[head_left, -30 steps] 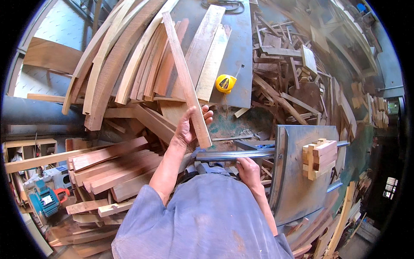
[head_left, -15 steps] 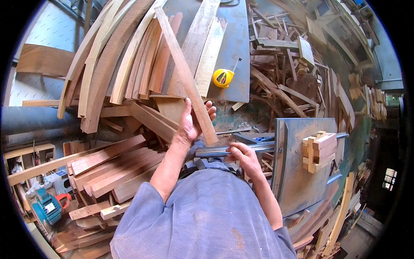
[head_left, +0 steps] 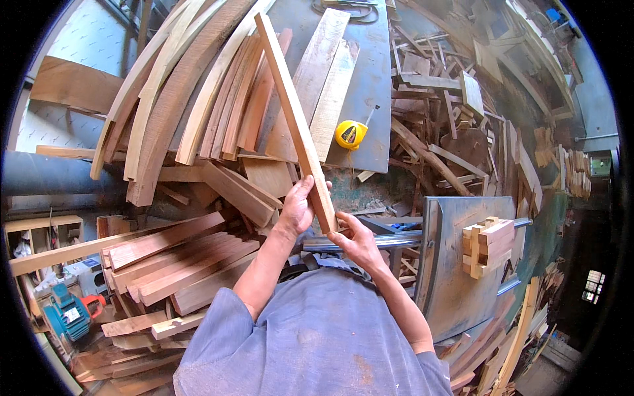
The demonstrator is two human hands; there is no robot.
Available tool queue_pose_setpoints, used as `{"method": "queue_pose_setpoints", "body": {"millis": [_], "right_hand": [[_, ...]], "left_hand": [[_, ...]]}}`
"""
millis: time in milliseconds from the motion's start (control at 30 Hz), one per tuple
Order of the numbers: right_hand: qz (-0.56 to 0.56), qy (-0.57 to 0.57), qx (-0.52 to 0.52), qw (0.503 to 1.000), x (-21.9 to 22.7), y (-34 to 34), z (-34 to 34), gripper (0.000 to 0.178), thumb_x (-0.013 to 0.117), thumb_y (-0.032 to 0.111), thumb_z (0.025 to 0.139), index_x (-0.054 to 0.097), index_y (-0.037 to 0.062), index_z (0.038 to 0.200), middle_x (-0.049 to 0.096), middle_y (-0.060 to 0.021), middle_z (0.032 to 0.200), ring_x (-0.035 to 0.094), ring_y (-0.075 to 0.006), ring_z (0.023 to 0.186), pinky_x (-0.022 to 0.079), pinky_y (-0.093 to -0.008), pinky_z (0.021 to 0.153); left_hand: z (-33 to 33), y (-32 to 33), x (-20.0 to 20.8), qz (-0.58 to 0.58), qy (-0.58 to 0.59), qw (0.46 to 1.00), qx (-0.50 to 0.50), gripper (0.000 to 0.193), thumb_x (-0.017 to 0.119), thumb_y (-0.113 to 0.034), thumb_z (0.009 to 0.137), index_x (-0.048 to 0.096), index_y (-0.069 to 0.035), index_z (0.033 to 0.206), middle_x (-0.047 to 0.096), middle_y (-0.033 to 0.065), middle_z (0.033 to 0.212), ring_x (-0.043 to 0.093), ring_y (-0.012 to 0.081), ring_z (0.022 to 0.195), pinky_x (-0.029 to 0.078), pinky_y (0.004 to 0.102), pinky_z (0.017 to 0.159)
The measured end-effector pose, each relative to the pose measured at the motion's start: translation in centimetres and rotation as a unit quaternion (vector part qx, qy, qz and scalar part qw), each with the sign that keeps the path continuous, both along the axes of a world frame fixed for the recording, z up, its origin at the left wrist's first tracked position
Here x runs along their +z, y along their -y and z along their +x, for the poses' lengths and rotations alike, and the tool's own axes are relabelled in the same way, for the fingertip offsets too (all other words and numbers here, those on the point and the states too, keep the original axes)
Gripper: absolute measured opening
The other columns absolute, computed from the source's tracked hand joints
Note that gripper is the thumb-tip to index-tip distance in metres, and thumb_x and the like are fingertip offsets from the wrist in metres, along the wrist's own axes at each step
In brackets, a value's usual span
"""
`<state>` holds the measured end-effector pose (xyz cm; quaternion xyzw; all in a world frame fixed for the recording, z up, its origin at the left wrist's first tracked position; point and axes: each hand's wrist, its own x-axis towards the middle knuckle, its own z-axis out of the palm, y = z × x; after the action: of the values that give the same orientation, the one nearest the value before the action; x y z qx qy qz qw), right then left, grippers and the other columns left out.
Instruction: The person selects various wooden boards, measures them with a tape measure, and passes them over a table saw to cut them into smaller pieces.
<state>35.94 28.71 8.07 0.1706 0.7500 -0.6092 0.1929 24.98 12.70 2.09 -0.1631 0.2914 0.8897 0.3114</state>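
A long, narrow wooden strip (head_left: 295, 112) slants up and away in front of my body, its near end close to my waist. Around its lower part my left hand (head_left: 300, 206) is closed, thumb on the near face and fingertips showing past the far edge. My right hand (head_left: 355, 239) grips the bottom end with thumb and fingers. Past the strip lies a grey metal tabletop (head_left: 371, 72) with two pale boards (head_left: 335, 99) on it. A yellow tape measure (head_left: 351, 134) rests at its near right, the blade tip sticking out.
Long curved timbers (head_left: 188, 92) stand at the far left. Stacked reddish planks (head_left: 191, 264) lie at my left, beside a teal motor (head_left: 68, 317). Metal rails (head_left: 389, 240) run right to a metal plate (head_left: 456, 264) carrying small wood blocks (head_left: 489, 245). Scrap wood (head_left: 449, 125) fills the far right.
My right hand has moved up from the metal rail onto the strip's bottom end. The strip has turned so its lighter side shows, and my left hand's grip has tightened. The view has shifted slightly.
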Motion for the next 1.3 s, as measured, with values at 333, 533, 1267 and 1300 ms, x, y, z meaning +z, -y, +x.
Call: {"method": "queue_pose_setpoints", "body": {"millis": [333,533,1267,1300], "right_hand": [[-0.174,0.062,-0.105,0.977,-0.8,-0.5,0.0,0.040,0.065,0.023,0.097,0.053,0.0022,0.128,0.067,-0.0093,0.103,0.065,-0.0142,0.087,0.055,-0.0295,0.077],[-0.234,0.096,-0.130,0.959,-1.4,-0.5,0.1,0.036,0.061,0.024,0.100,0.052,0.0041,0.129,0.067,-0.0080,0.104,0.066,-0.0145,0.087,0.055,-0.0300,0.077],[-0.194,0.081,-0.018,0.978,-1.0,-0.2,0.2,0.050,0.065,0.022,0.095,0.048,0.0025,0.138,0.064,-0.0073,0.110,0.062,-0.0142,0.093,0.052,-0.0296,0.080],[-0.167,0.077,0.000,0.983,-1.0,-0.1,0.1,0.051,0.064,0.022,0.095,0.047,0.0019,0.138,0.064,-0.0077,0.111,0.062,-0.0149,0.095,0.051,-0.0301,0.082]], "left_hand": [[0.7,-1.0,1.9,-0.102,-0.128,0.986,-0.021,0.038,0.059,-0.002,0.095,0.052,0.002,0.132,0.061,0.0072,0.124,0.059,0.0145,0.113,0.047,0.0311,0.101],[0.8,-1.1,1.2,-0.131,-0.112,0.984,-0.035,0.036,0.065,-0.006,0.094,0.054,-0.001,0.128,0.064,0.0068,0.120,0.061,0.0141,0.109,0.049,0.0317,0.099],[2.0,-1.3,0.6,-0.128,-0.028,0.987,-0.089,0.036,0.069,-0.018,0.095,0.055,-0.004,0.124,0.065,0.0072,0.110,0.066,0.0177,0.101,0.057,0.0358,0.088],[2.2,-1.4,0.7,-0.141,-0.026,0.985,-0.097,0.035,0.069,-0.020,0.095,0.056,-0.004,0.123,0.066,0.0077,0.107,0.067,0.0182,0.099,0.058,0.0367,0.087]]}}
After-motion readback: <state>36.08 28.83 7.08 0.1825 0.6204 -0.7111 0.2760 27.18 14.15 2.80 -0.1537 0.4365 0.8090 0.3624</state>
